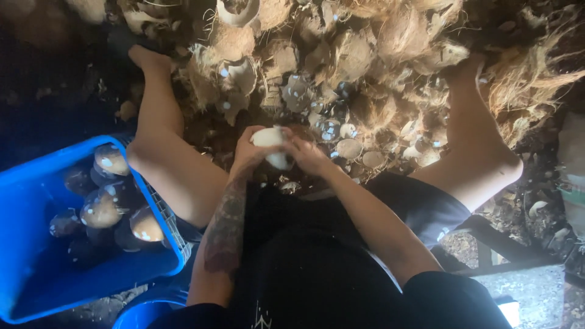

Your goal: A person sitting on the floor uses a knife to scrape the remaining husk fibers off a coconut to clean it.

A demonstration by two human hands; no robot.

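Both hands — left hand point(248, 152) and right hand point(308, 155) — are clamped around a pale peeled coconut point(271, 146) held between the knees above the husk pile point(341, 55), best turned slowly, blue crate point(30, 183) nearby.

The peeled coconut point(271, 146) between the left hand point(247, 155) and right hand point(308, 155) is creamy white, with a shaded underside. The left forearm carries a dark tattoo pattern. The crate point(36, 268) is bright blue, and the coconuts point(100, 207) in it are dark brown, patched with pale white. The husk pile point(365, 49) is tan and straw-coloured, stringy, dotted with whitish shell pieces. The shorts point(317, 262) are black.
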